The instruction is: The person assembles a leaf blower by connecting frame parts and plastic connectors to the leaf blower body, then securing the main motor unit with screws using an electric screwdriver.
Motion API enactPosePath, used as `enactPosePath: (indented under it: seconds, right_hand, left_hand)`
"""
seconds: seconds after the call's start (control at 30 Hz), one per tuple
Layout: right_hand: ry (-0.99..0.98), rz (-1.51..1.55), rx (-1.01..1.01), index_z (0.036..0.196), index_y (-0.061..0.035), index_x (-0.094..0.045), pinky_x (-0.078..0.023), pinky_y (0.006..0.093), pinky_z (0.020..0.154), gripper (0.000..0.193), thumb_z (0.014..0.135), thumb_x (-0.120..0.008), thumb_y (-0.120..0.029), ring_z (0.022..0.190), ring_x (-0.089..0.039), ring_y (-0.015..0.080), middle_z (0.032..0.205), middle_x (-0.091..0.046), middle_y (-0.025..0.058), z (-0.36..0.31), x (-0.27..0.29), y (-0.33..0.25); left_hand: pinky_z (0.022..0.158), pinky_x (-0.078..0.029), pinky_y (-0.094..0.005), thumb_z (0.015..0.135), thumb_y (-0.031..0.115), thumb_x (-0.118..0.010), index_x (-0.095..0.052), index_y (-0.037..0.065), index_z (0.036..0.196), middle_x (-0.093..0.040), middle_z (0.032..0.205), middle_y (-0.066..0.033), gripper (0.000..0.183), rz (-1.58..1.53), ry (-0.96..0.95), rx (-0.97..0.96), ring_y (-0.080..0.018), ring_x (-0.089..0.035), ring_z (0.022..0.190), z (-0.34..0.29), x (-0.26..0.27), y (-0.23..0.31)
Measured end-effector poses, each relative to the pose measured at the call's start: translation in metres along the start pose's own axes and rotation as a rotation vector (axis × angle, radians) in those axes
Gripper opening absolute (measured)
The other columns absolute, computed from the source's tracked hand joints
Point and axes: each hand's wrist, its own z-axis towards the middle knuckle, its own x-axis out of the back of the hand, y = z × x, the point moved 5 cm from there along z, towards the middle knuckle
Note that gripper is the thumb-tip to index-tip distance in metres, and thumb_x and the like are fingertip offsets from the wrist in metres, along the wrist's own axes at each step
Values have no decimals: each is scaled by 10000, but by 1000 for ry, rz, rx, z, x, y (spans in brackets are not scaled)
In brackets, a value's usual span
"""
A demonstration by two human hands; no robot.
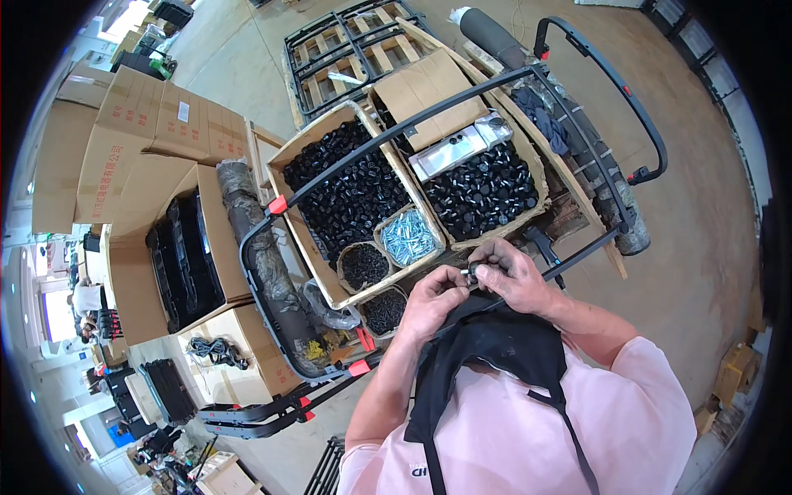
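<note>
The small held part (467,273) shows a bright spot that looks like metal. The black knobs (346,186) seem to be plastic, with a rather glossy surface. Beside them, the screws (407,238) are of shiny, silvery metal. The rectangular silver case (462,149) also looks metallic, smooth and reflective. The tubular frame (462,103) has a smooth black finish, and its red clips (278,205) look like plastic. The apron (495,342) is matt black cloth; the shirt (594,412) is soft pink fabric. The carton (136,276) is matt brown cardboard, and the pallet (384,58) is bare wood.
</note>
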Motion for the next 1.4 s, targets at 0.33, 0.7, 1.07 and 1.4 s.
enactPosePath:
  seconds: [0.33, 0.7, 1.07, 1.4]
  right_hand:
    - [148, -78, 152, 1236, 33, -544, -540, 296, 843, 324, 1036, -680, -182, 977, -621, 126, 1113, -650, 113, -2, -1, 13]
    - [139, 119, -32, 1222, 22, -555, -536, 280, 775, 263, 1054, -645, -159, 893, -607, 82, 1023, -624, 70, 3, 6, -6]
    - [75, -127, 253, 1254, 1, -591, -560, 294, 839, 305, 988, -710, -86, 960, -652, 126, 1101, -652, 71, -2, -1, -18]
    - [80, -495, 507, 1159, -14, -655, -591, 348, 777, 326, 875, -810, -48, 923, -723, 258, 1091, -706, 146, -4, -4, -32]
  left_hand:
    - [767, -501, -274, 870, -24, -708, -622, 33, 948, -644, 1154, -90, 129, 584, 264, -610, -153, -613, 925, -27, -25, 42]
    - [709, -541, -359, 947, 46, -642, -623, 3, 975, -701, 886, -122, 54, 509, 329, -403, -232, -668, 780, -25, -6, 5]
    - [709, -492, -227, 1005, 175, -743, -694, 31, 1180, -665, 932, 26, 232, -19, 249, -107, -66, -606, 821, -16, -10, 17]
    - [603, -447, -235, 1009, 158, -727, -669, 60, 1134, -637, 869, 21, 170, -364, 142, -15, -75, -564, 708, -9, -18, 18]
